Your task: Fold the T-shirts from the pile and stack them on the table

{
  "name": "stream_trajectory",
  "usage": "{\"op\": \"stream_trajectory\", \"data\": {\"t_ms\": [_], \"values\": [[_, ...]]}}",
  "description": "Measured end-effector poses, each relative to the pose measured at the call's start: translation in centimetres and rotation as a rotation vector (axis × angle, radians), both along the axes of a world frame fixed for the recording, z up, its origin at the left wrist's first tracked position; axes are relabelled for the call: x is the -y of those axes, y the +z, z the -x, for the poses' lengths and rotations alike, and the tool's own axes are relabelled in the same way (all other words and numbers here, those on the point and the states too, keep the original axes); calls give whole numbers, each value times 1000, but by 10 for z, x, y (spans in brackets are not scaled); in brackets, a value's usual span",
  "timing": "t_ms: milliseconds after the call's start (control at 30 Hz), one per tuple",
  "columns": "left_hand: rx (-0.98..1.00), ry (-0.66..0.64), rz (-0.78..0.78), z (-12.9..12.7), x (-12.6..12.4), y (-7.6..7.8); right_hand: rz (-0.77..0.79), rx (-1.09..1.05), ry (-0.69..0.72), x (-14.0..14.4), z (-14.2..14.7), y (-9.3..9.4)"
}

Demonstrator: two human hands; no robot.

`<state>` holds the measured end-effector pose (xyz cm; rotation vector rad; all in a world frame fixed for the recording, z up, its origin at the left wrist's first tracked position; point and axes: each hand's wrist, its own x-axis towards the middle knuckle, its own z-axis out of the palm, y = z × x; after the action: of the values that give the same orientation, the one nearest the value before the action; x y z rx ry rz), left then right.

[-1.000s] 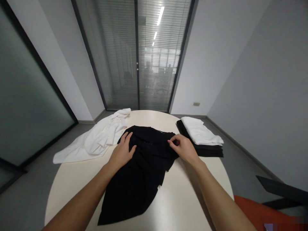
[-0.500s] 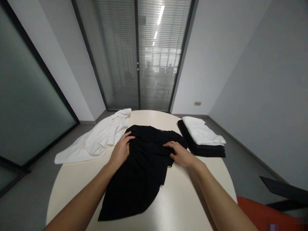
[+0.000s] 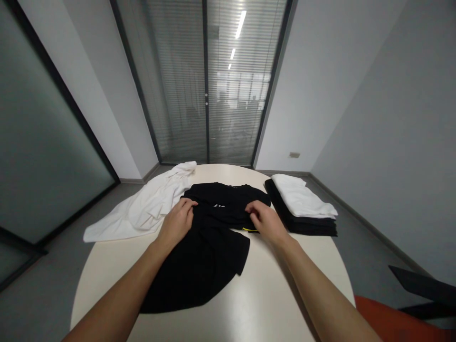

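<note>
A black T-shirt lies across the middle of the table, its upper part bunched in folds and its lower part spread toward me. A small white print shows on the chest, and a yellow strip edges the cloth near my right hand. My left hand grips the shirt's left side, fingers bent with the thumb against them. On the right side, my right hand has its fingers curled and pinched on the fabric. The fingertips of both hands are partly hidden against the dark cloth.
A crumpled white garment hangs over the round table's left edge. At the right stands a stack of folded black clothes with a folded white one on top. A red chair is at the lower right.
The shirt's upper part has been drawn flatter and squarer, and the white print and more of the yellow strip now show. The lower hem has shifted slightly away from me.
</note>
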<state>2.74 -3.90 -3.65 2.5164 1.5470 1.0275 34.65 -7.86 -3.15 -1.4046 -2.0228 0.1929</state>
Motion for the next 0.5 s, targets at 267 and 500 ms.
{"op": "stream_trajectory", "data": {"t_ms": [267,500], "values": [[-94,-159,198,-20,18,0,146,135,159,14,9,-1],[-131,-270,286,-19,19,-3,108,160,-24,5,-2,-4]]}}
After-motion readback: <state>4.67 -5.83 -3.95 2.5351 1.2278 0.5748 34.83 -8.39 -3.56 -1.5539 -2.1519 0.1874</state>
